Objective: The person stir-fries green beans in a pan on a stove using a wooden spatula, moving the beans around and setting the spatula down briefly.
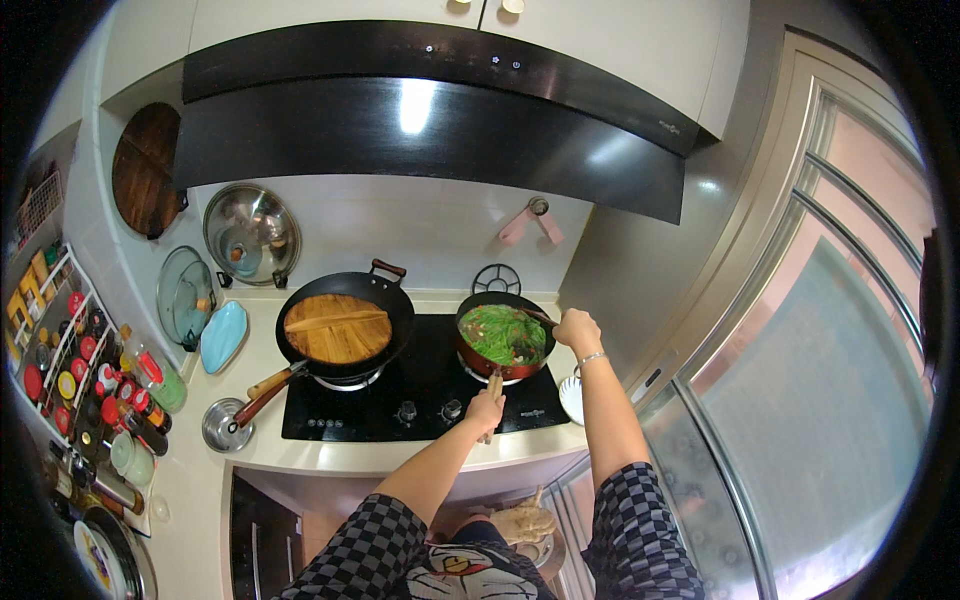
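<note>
My left hand (486, 411) grips the wooden handle (495, 385) of a red frying pan (480, 363) on the right burner. Inside the pan lie green shredded vegetables (487, 330) with small red and pale bits. My right hand (577, 330) is closed around a dark cooking utensil (541, 317), whose far end reaches into the pan at its right side; the tip is hard to make out among the food. Just below my right forearm, partly hidden by it, sits a white ridged dish (571, 397).
On the left burner stands a black wok (405, 319) with a wooden lid (337, 330). A steel bowl (217, 431) holding utensils is beside the black gas hob (360, 420). Condiment bottles (142, 420) crowd the left counter. The range hood (427, 142) hangs above; a glass-panelled door (817, 420) is at right.
</note>
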`<move>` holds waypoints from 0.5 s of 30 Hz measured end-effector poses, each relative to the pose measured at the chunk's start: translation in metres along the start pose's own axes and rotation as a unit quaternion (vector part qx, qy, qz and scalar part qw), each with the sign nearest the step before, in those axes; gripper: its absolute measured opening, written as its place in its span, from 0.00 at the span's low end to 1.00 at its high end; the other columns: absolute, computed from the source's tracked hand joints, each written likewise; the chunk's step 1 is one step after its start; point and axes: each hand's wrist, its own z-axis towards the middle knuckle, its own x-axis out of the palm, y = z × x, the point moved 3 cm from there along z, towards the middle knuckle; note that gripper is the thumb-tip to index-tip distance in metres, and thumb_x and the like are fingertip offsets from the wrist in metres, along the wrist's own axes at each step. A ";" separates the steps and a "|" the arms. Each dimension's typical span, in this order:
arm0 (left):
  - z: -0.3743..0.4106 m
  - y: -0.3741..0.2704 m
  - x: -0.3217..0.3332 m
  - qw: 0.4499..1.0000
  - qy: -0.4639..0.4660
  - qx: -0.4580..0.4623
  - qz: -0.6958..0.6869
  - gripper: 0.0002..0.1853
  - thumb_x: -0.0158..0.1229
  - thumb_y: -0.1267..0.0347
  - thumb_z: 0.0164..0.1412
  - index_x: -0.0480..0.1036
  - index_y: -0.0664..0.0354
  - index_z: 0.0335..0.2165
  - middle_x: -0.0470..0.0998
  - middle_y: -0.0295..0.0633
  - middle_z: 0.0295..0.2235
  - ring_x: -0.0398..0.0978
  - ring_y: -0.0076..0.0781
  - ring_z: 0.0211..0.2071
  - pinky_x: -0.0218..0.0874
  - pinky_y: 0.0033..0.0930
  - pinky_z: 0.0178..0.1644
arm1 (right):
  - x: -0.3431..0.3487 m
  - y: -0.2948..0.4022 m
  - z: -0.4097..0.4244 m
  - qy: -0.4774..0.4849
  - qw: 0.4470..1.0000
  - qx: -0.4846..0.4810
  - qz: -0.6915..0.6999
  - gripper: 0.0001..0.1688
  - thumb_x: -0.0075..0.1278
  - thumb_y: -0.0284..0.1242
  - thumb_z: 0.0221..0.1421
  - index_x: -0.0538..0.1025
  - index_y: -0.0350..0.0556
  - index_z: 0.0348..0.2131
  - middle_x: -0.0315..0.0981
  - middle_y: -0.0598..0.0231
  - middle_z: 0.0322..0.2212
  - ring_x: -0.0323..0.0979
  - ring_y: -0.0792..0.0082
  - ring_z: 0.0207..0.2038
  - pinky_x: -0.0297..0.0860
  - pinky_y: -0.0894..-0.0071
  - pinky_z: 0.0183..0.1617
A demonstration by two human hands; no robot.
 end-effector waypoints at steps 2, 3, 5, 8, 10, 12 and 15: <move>0.007 0.006 0.005 1.000 -0.018 0.015 0.012 0.23 0.47 0.55 0.60 0.62 0.69 0.35 0.75 0.50 0.21 0.75 0.41 0.18 0.68 0.40 0.23 | 0.023 -0.007 0.012 -0.017 1.000 -0.013 0.012 0.16 0.50 0.31 0.42 0.78 0.49 0.35 0.74 0.49 0.37 0.72 0.51 0.42 0.69 0.58 0.45; 0.006 0.005 0.004 0.999 -0.025 0.021 0.018 0.23 0.47 0.55 0.60 0.62 0.69 0.35 0.75 0.50 0.21 0.75 0.41 0.18 0.68 0.40 0.23 | 0.029 -0.004 0.005 -0.017 0.999 -0.026 0.028 0.15 0.50 0.31 0.42 0.78 0.49 0.34 0.74 0.50 0.36 0.72 0.51 0.41 0.69 0.58 0.45; 0.005 0.005 0.004 1.000 -0.009 0.010 0.014 0.23 0.47 0.55 0.60 0.62 0.69 0.35 0.75 0.51 0.21 0.75 0.41 0.18 0.68 0.40 0.24 | 0.051 -0.006 -0.001 -0.034 0.996 -0.074 0.033 0.13 0.50 0.31 0.45 0.77 0.42 0.31 0.74 0.48 0.34 0.73 0.49 0.37 0.70 0.58 0.41; 0.012 0.010 0.007 0.999 -0.022 0.028 0.024 0.23 0.48 0.55 0.60 0.63 0.70 0.35 0.75 0.51 0.21 0.75 0.42 0.18 0.67 0.40 0.24 | 0.081 -0.012 0.005 -0.020 0.998 -0.063 0.019 0.12 0.52 0.30 0.43 0.78 0.49 0.32 0.75 0.51 0.34 0.73 0.51 0.39 0.70 0.58 0.43; 0.015 0.017 0.008 0.999 -0.034 0.030 0.031 0.23 0.48 0.55 0.59 0.63 0.70 0.34 0.75 0.51 0.21 0.75 0.42 0.18 0.68 0.40 0.24 | 0.071 -0.004 -0.004 -0.016 0.997 -0.074 0.006 0.12 0.52 0.29 0.43 0.78 0.51 0.33 0.75 0.51 0.34 0.73 0.51 0.40 0.70 0.58 0.44; 0.012 0.012 0.008 0.999 -0.029 0.023 0.033 0.24 0.48 0.54 0.59 0.63 0.70 0.34 0.75 0.51 0.21 0.75 0.41 0.18 0.68 0.40 0.24 | 0.043 -0.006 -0.008 -0.007 0.995 -0.098 -0.024 0.12 0.52 0.29 0.43 0.78 0.49 0.32 0.75 0.51 0.34 0.73 0.51 0.40 0.70 0.59 0.44; 0.002 -0.002 0.001 1.000 0.016 -0.022 0.015 0.23 0.49 0.54 0.57 0.66 0.67 0.37 0.75 0.57 0.35 0.74 0.53 0.38 0.67 0.45 0.41 | -0.019 0.001 -0.017 0.061 0.992 -0.065 -0.089 0.16 0.54 0.28 0.40 0.78 0.44 0.34 0.74 0.52 0.38 0.73 0.54 0.42 0.70 0.62 0.43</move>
